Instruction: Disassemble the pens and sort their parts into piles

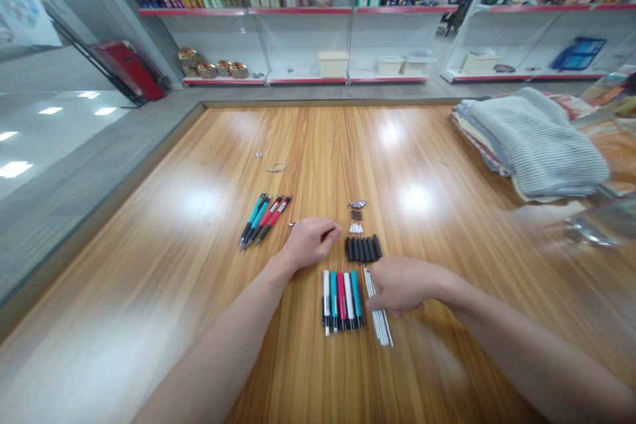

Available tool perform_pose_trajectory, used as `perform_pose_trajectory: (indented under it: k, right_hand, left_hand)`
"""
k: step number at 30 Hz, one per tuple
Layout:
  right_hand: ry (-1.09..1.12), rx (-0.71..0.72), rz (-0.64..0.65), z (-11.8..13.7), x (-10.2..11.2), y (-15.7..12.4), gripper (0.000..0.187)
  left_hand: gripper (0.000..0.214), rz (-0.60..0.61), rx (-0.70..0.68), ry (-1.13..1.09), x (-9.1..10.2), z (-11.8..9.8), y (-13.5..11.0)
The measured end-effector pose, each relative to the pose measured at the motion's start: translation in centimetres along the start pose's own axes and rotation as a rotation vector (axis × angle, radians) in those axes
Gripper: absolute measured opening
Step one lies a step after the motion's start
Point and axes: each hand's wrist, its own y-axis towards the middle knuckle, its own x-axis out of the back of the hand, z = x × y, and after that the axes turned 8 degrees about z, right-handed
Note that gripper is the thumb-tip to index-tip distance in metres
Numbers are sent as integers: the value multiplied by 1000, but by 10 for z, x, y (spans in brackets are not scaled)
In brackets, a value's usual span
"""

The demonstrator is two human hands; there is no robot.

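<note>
Working at a wood-grain surface (149, 265), with your hands as the clock's centre and 12 pointing away from you, you have a grey floor (64, 73) beyond its left edge at 10 o'clock. A red case (128, 69) stands there too. Red-edged white shelving (298, 13) stocked with packaged goods runs across 12 o'clock. A folded grey striped blanket (539, 142) sits on stacked fabrics (481, 146) at 2 o'clock, and a blurred clear plastic bag (603, 222) lies at 3 o'clock.

Across the surface, four assembled teal and red pens (265, 220) lie at 9 to 10 o'clock, just beside your left-hand grip (311, 242). A small metal ring (259, 155) and a thin wire loop (277, 167) lie further out at 11 o'clock. That grip is curled and half closed, with a tiny metal tip (292, 224) showing at its outer side; you cannot tell whether it holds anything. A row of five white, teal and red pen barrels (342, 301) lies between your hands, nearer you. Above them run a small fan-shaped piece (356, 204), dark small parts (356, 214), white tips (355, 228) and black tube sections (363, 248). Your right-hand grip (402, 285), also curled, lies over thin white rods (380, 318); whether it is closed on them is unclear.
</note>
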Motion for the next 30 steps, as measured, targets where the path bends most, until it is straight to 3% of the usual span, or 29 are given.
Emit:
perform_pose_trajectory:
  k: [2,4,9,11,16,23,30]
  right_hand:
    - [17,14,-32,1,3,-1,37]
    - [52,68,-195,1,7,0,42]
    - [105,177,-1031,-20,18,21,53]
    - [82,150,-1246,-36,20,33,54]
    - [141,165,-1375,-58,20,48,51]
    - [159,198,-1475,-53,19,43,50]
    - [147,161,-1423,-49,16,41,50]
  left_hand:
    - [21,3,1,4,1,0,0]
    - [22,4,4,5,1,0,0]
    - [20,-6,-7,-17,2,-2,1]
    - [17,-26,-15,-42,2,-3,1]
    - [16,-76,-45,-104,3,-2,0]
    - [20,-240,-75,-152,3,0,3]
    - [21,-516,154,-170,6,6,6]
